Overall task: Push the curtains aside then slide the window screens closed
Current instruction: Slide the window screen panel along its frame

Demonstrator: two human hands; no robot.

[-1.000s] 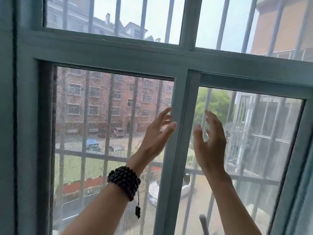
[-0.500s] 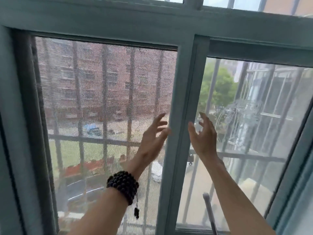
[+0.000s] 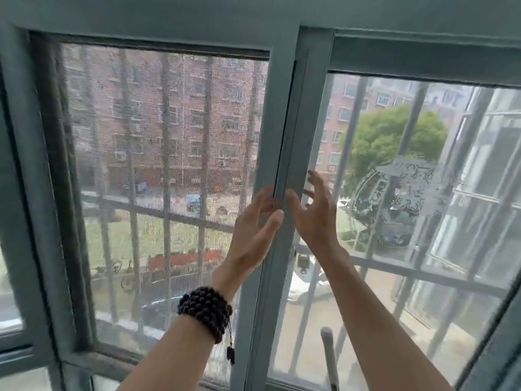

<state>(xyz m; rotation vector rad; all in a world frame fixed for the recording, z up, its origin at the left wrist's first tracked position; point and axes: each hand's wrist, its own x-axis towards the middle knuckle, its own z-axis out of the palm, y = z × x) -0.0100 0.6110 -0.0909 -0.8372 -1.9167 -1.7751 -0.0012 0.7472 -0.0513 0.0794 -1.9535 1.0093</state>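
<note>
Two grey-green framed window screens fill the view. The left screen (image 3: 169, 165) has a darker mesh; the right screen (image 3: 408, 221) is paler. Their upright stiles (image 3: 282, 122) meet in the middle. My left hand (image 3: 253, 230), with a dark bead bracelet on the wrist, is open, its thumb and fingertips against the left screen's stile. My right hand (image 3: 313, 213) is open too, with fingers spread, thumb beside the right stile and fingertips at the right mesh. No curtain is in view.
Metal security bars (image 3: 166, 221) run outside both screens, with brick buildings, a tree and parked cars beyond. A white rod (image 3: 328, 354) stands at the bottom between my forearms. A faded paper-cut decoration (image 3: 400, 198) clings to the right pane.
The view has dropped lower on the window, so the upper panes are out of sight. Both hands have drawn closer together at the central stiles.
</note>
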